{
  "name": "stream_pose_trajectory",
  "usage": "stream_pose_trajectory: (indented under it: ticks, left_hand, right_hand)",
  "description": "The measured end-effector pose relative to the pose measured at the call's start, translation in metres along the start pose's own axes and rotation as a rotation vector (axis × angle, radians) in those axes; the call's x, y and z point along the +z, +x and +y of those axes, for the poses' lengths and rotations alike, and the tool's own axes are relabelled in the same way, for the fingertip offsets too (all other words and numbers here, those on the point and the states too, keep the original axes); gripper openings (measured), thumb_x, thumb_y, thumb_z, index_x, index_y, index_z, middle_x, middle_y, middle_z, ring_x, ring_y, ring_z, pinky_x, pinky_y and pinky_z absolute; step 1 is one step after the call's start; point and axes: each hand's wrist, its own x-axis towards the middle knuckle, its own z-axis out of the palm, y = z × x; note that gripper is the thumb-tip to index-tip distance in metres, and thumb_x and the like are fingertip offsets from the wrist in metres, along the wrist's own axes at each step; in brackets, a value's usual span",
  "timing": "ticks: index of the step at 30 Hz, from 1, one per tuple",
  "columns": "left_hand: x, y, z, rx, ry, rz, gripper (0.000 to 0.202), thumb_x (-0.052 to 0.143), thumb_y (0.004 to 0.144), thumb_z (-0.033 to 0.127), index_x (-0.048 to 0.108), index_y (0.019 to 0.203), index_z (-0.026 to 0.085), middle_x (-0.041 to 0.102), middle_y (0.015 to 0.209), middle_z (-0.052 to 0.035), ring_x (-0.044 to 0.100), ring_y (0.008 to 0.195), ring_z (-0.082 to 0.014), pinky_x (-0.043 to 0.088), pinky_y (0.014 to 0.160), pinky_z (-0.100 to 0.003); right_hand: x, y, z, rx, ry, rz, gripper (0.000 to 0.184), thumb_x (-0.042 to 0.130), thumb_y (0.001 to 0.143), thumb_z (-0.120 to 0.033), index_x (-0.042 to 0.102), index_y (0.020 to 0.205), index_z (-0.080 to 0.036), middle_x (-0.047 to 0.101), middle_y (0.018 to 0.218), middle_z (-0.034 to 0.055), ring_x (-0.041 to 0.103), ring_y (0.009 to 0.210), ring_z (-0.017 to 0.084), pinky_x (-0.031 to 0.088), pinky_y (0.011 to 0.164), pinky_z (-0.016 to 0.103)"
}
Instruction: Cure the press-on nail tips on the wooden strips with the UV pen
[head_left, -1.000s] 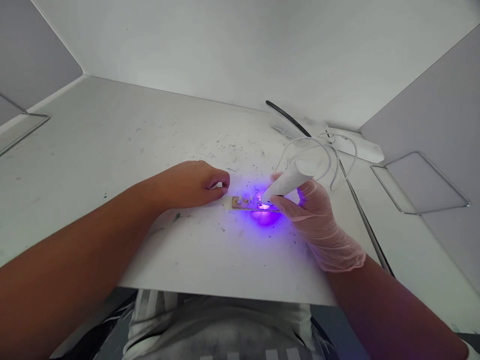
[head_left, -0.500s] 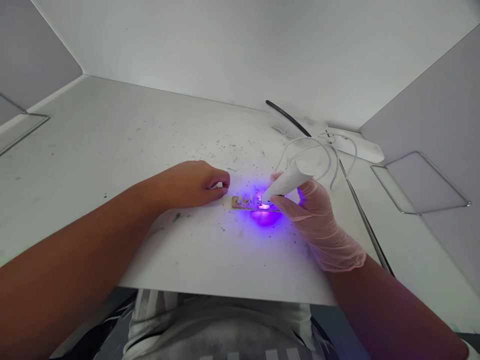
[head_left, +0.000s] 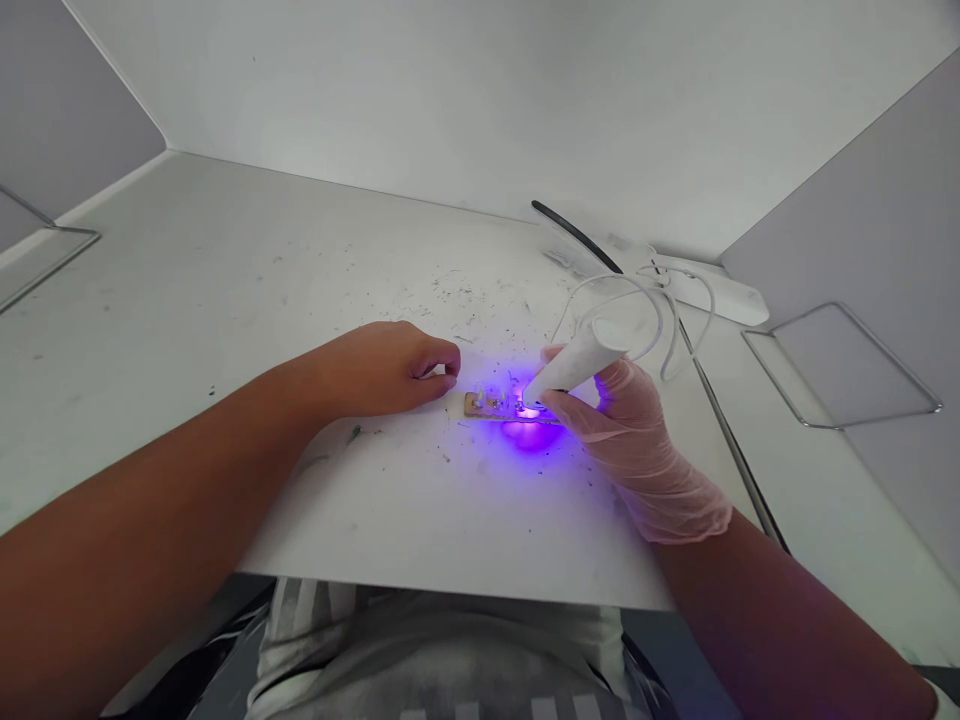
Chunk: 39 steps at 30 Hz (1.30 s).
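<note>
My right hand (head_left: 637, 425), in a thin see-through glove, is wrapped round a white handheld UV lamp (head_left: 576, 357). Its lower end points down at a narrow tan strip (head_left: 471, 404), and violet light spreads over the strip and the tabletop. Small clear and shiny pieces (head_left: 495, 402) sit along the strip; what they are is too small to tell. The strip's right end is hidden behind my right fingers. My bare left hand (head_left: 397, 368) rests on the table just left of the strip, with its fingers curled in and nothing visible in them.
From the lamp, a white cable (head_left: 660, 320) loops back towards a long white box (head_left: 716, 288) at the back right. A dark curved bar (head_left: 576, 236) lies near the back wall. Wire frames stand at both sides, the right one (head_left: 840, 365) closer. Dark crumbs dot the white table (head_left: 420, 520).
</note>
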Motion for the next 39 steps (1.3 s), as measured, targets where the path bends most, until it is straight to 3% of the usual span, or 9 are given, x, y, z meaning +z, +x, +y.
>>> stream_pose_trajectory:
  ticks: [27,39]
  left_hand:
    - [0.0010,0.0000,0.0000,0.002,0.000,0.010,0.024,0.047,0.089,0.035,0.068,0.097,0.027,0.058,0.063,0.0021,0.051,0.060,-0.0141,0.032,0.057,-0.028]
    - [0.0012,-0.0004,-0.0009,-0.002,-0.001,0.012,0.025,0.047,0.088,0.035,0.069,0.096,0.026,0.057,0.063,0.0018,0.050,0.058,-0.0137,0.033,0.057,-0.028]
  right_hand:
    - [0.0010,0.0006,-0.0009,-0.008,0.024,-0.010,0.023,0.069,0.082,-0.019,0.067,0.102,-0.031,0.059,0.081,-0.0025,0.060,0.076,0.016,0.051,0.069,0.035]
    - [0.0000,0.0001,-0.0005,0.038,-0.023,-0.007,0.018,0.069,0.082,-0.027,0.068,0.100,-0.029,0.063,0.082,-0.0010,0.061,0.076,0.017,0.054,0.072,0.037]
